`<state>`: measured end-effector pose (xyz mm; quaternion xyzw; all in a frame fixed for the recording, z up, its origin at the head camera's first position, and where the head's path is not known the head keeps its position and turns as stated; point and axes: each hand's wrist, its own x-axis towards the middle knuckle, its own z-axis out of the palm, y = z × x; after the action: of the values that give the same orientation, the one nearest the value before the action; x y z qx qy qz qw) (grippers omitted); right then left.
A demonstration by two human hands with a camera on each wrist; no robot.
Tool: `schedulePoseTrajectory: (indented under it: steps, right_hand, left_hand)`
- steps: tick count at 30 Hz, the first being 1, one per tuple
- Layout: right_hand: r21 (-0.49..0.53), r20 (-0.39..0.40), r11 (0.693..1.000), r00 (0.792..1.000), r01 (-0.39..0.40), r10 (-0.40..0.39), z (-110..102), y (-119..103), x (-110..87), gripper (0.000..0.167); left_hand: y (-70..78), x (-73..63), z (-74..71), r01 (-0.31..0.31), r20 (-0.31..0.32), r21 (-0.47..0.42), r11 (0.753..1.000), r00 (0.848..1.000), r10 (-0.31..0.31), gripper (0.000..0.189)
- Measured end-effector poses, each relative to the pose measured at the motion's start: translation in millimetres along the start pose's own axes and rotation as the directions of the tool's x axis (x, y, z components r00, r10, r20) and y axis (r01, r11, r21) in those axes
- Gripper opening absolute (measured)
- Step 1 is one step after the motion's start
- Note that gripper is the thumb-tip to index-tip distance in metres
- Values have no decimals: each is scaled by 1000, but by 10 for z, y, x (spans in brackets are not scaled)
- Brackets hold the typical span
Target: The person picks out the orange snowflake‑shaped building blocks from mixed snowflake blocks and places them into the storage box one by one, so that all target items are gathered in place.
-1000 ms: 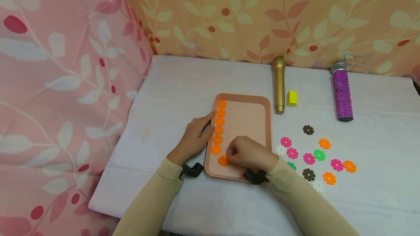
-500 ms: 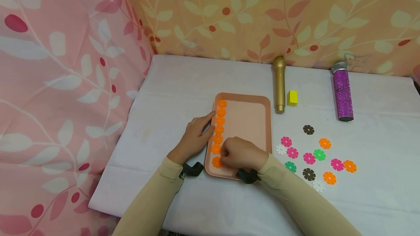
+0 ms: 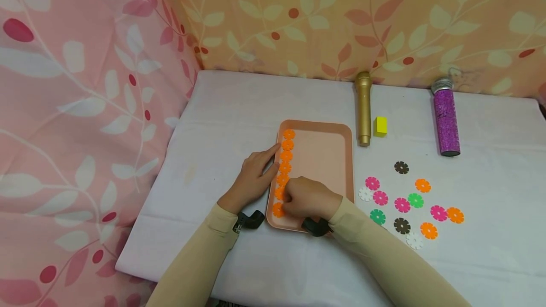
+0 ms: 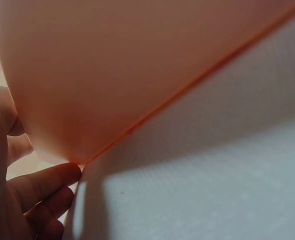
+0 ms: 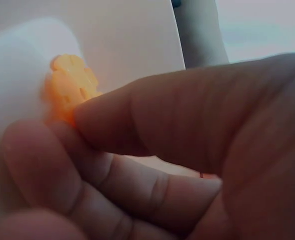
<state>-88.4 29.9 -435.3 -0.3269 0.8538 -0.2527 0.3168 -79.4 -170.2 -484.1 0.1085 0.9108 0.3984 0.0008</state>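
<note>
A pink rectangular tray (image 3: 324,155) lies on the white cloth. Along its left side runs a column of orange notched plastic discs (image 3: 286,156). My right hand (image 3: 313,198) pinches another orange notched disc (image 3: 278,210) between thumb and fingers, at the lower end of that column. The right wrist view shows this disc (image 5: 70,80) tilted against the tray surface, partly covered by the thumb. My left hand (image 3: 251,174) rests on the tray's left rim with fingers extended. In the left wrist view its fingers (image 4: 47,185) touch the tray's outer wall (image 4: 112,75).
Loose notched discs in pink (image 3: 402,204), green (image 3: 415,200), dark brown (image 3: 402,225), white (image 3: 414,240) and orange (image 3: 428,230) lie right of the tray. Behind them are a gold microphone (image 3: 363,110), a yellow block (image 3: 380,127) and a purple glitter microphone (image 3: 446,120).
My right hand has moved left with the pinched orange disc, bringing it from beside the column to its lower end near the left wall. My left hand has stayed in place.
</note>
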Motion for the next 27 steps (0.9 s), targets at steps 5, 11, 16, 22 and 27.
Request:
schedulePoseTrajectory:
  steps: [5,11,16,22,27]
  right_hand:
    - [-20,-8,998,999,-53,53,-8,-30,-12,36]
    - [-24,-19,997,997,-72,71,-21,-49,-21,35]
    - [-9,-8,998,998,-62,62,-29,-58,-45,37]
    - [51,-13,994,995,-95,96,-22,-38,-116,31]
    - [103,-44,988,992,-113,118,-52,-17,-218,28]
  left_hand:
    - [6,9,-7,2,5,1,1000,1000,-2,55]
    - [14,16,-22,7,8,1,1000,1000,-7,55]
    - [12,13,-23,5,9,5,1000,1000,-5,55]
    - [16,5,-19,-1,6,5,1000,1000,1,55]
    - [11,5,-9,2,3,-1,1000,1000,-2,55]
